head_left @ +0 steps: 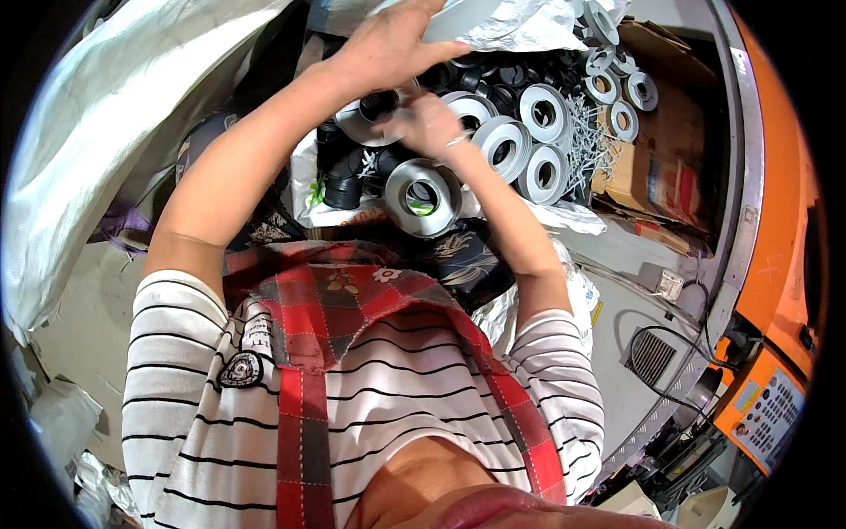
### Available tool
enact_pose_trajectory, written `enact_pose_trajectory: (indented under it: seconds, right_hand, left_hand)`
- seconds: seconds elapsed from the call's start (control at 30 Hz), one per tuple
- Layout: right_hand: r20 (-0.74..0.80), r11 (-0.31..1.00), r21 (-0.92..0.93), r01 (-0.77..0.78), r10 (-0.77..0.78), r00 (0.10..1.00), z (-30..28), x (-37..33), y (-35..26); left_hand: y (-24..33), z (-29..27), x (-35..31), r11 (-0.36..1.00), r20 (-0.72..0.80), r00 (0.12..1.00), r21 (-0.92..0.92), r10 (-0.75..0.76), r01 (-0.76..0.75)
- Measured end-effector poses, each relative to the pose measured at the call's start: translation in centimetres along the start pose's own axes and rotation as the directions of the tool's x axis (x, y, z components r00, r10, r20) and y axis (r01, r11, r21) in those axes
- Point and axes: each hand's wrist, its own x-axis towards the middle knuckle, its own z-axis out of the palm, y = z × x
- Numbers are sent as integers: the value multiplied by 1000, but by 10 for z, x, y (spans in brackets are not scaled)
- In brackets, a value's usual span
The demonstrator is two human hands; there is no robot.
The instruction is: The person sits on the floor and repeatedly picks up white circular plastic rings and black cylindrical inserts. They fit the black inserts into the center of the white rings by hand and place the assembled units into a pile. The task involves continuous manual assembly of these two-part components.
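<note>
My left hand (397, 42) reaches up to the top edge, thumb stretched out and fingers apart from it. Beside it is a pale, smooth, curved surface (460, 19), cut off by the edge. Smeared by motion, my right hand (427, 125) is lower, its fingertips at the rim of a grey plastic ring (354, 126). Whether it grips that ring cannot be made out. A larger grey flanged ring (398, 196) lies nearer to me. Several more grey rings (503, 148) are to the right, with black plastic parts (342, 181) around and behind them.
White woven sacking (115, 97) hangs at the left, with more sacking (529, 26) at the back. A heap of thin grey pieces (586, 145) lies by a cardboard box (661, 176). An orange machine with a button panel (765, 410) and a black cable (636, 331) are at the right.
</note>
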Motion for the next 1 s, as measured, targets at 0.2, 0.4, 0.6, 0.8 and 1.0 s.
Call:
enact_pose_trajectory:
  seconds: [0.2,0.4,0.6,0.8,1.0]
  right_hand:
    - [88,950,-203,239,-226,970,23,-3,-37]
    - [-330,871,491,26,159,931,-73,-95,7]
    - [-21,-285,950,127,347,938,-99,-60,46]
    - [-407,703,605,-373,676,614,-11,54,198]
    - [-383,761,398,-513,645,661,-12,67,197]
  left_hand:
    - [-37,13,-15,929,149,979,324,139,-181]
    - [-28,10,-6,867,645,594,448,-481,216]
    - [-14,32,-6,301,678,638,-563,-365,770]
    - [-15,20,10,292,475,634,-609,-611,738]
    - [-19,27,9,442,327,655,-529,-681,724]
